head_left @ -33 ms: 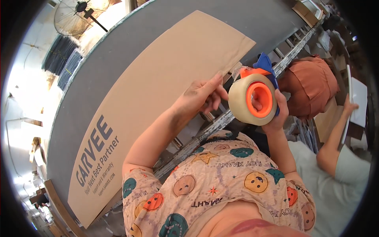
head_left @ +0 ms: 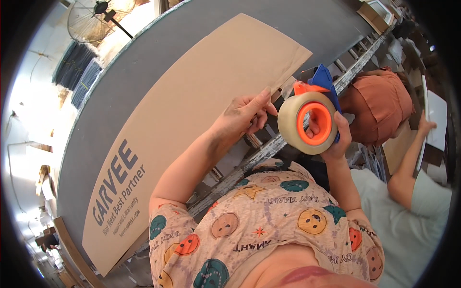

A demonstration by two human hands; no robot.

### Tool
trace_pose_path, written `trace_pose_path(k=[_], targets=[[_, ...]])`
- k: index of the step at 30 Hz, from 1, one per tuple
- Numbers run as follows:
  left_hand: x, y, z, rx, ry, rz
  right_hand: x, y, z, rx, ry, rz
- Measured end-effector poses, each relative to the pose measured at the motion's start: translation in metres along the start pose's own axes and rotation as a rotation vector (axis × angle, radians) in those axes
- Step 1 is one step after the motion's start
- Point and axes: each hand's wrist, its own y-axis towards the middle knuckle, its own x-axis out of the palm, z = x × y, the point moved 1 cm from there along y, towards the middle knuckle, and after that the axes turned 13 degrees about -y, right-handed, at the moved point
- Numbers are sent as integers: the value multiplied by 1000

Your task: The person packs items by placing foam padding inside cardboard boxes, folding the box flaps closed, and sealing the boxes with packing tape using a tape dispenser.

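A long flat brown cardboard box [head_left: 192, 91] with dark printing lies on the grey worktable. At its near edge is my left hand [head_left: 247, 113], thumb stretched along the cardboard and the other fingers curled in. Whether something thin sits between those fingers does not show. My right hand [head_left: 338, 137] grips a tape dispenser [head_left: 322, 79] with a blue and orange frame. Some of its fingers reach through the orange hub. The wide roll of clear, yellowish tape [head_left: 293, 126] faces me, and a crumpled bit of film [head_left: 288, 89] sits between dispenser and box.
Close on my right are a person in a reddish-brown head covering [head_left: 379, 105] and another's arm [head_left: 408, 158] by a white panel [head_left: 436, 122]. The worktable [head_left: 105, 120] has a worn metal near edge. A fan [head_left: 89, 21] and dark stacked sheets [head_left: 74, 65] stand beyond it.
The tape dispenser in my right hand has shifted very slightly downward, toward me. My left hand and the box look almost unchanged.
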Motion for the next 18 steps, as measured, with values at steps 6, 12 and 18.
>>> trace_pose_path(k=[6, 12, 18], targets=[[-13, 3, -4, -170, -397, -229, -13, 20, -12, -483, -727, -72], [-23, 16, -23, -167, -546, -73, 7, 32, -37, -995, -1262, -268], [-21, 18, -31, -243, -611, -131, 19, 32, -43, -1020, -1348, -450]])
